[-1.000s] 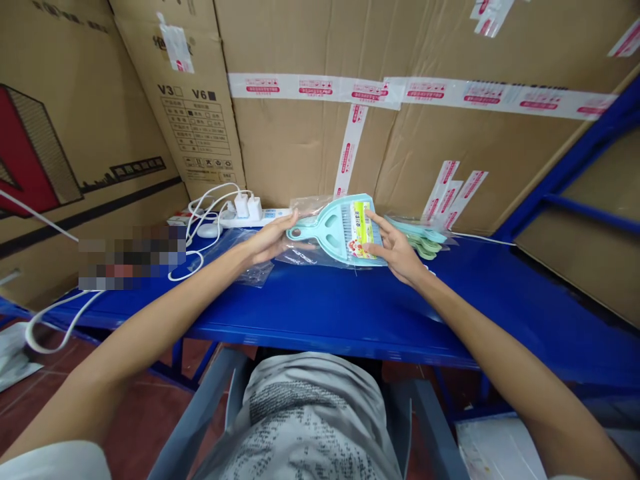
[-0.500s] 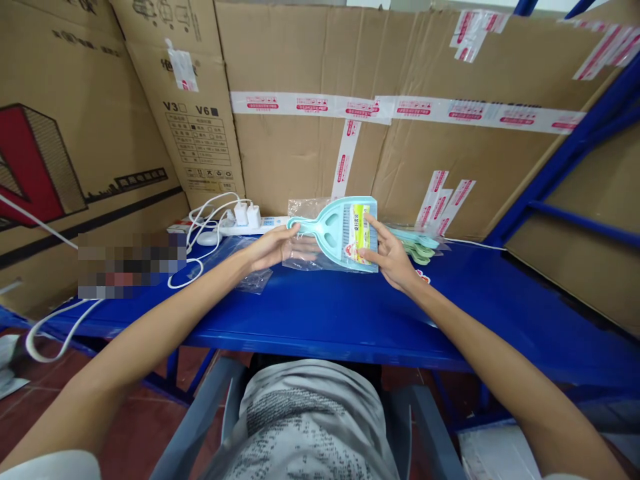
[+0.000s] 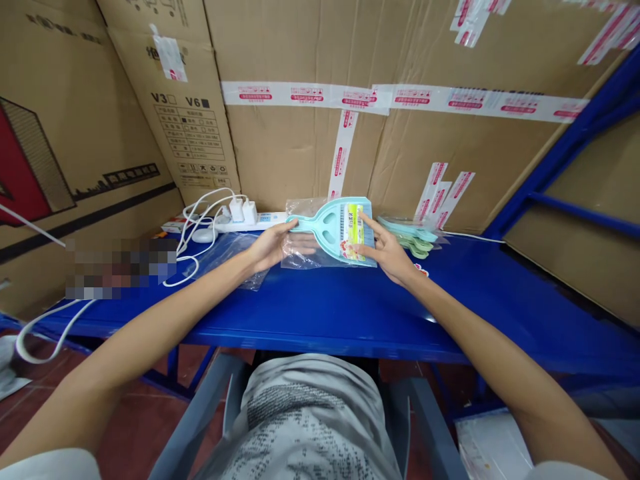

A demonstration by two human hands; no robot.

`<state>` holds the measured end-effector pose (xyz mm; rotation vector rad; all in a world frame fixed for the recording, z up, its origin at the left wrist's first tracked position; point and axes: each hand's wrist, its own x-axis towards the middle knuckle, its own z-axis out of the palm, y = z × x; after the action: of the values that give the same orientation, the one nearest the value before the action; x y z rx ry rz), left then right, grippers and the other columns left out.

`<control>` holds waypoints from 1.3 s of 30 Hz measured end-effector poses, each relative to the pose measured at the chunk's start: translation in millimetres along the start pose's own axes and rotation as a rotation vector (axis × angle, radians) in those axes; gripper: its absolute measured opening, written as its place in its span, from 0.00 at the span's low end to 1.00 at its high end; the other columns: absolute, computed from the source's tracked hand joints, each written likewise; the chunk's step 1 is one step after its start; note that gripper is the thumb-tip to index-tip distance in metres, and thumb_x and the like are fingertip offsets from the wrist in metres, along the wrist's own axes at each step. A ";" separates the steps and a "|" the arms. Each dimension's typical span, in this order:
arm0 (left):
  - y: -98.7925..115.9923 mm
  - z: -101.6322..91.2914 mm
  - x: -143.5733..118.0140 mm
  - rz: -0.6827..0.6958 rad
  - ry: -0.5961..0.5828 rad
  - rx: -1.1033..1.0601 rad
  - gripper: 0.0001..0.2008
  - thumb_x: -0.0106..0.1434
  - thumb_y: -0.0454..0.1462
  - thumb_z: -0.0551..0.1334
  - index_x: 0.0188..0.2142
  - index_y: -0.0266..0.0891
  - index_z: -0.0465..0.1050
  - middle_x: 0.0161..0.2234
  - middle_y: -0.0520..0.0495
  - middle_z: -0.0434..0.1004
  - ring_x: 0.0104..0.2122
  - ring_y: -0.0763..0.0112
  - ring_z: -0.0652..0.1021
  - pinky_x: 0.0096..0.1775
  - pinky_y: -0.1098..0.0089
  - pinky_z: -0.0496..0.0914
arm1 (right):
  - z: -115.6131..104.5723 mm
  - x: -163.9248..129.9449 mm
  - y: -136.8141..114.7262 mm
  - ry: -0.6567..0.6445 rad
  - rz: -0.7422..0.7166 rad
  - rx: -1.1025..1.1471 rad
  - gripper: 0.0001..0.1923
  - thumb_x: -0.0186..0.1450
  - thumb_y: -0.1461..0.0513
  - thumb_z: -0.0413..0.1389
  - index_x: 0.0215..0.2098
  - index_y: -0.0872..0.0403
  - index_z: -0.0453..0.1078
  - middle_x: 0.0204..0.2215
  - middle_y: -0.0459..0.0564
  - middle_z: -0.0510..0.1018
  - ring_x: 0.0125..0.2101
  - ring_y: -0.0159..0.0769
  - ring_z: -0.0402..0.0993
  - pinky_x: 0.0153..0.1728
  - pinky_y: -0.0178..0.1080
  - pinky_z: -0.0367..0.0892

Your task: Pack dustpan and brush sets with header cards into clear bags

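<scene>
A light-blue dustpan [image 3: 327, 230] with a small brush set in it is held up over the table, inside a clear plastic bag [image 3: 300, 259]. Its handle points left, and a yellow-green label [image 3: 354, 230] covers part of the bristles. My left hand [image 3: 273, 245] is closed on the handle end, thumb on top and fingers behind the bag. My right hand [image 3: 393, 252] grips the wide end, with thumb and a finger on the front by the label; the other fingers are partly hidden.
More wrapped light-blue and green pieces [image 3: 417, 237] lie behind my right hand on the blue table [image 3: 310, 313]. A white power strip [image 3: 265, 220] with plugs and cables stands back left. Another clear bag [image 3: 245, 270] lies below my left forearm's wrist. Cardboard panels [image 3: 295, 147] wall the back.
The view has shifted slightly, moving the background a little left and up. Both hands keep hold of the bagged dustpan in nearly the same pose.
</scene>
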<state>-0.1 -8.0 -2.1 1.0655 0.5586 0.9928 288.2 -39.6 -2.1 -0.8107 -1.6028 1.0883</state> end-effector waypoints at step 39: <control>16.2 -7.6 2.4 -0.015 0.137 0.020 0.13 0.79 0.41 0.49 0.41 0.39 0.66 0.40 0.33 0.86 0.35 0.55 0.88 0.40 0.58 0.84 | -9.6 2.8 -15.0 0.309 0.040 0.170 0.16 0.63 0.54 0.66 0.46 0.46 0.69 0.45 0.47 0.81 0.30 0.32 0.79 0.24 0.34 0.77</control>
<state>-11.4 -0.1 9.6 1.0147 0.6885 1.0538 296.7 -40.2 13.8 -0.8536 -1.2246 1.0542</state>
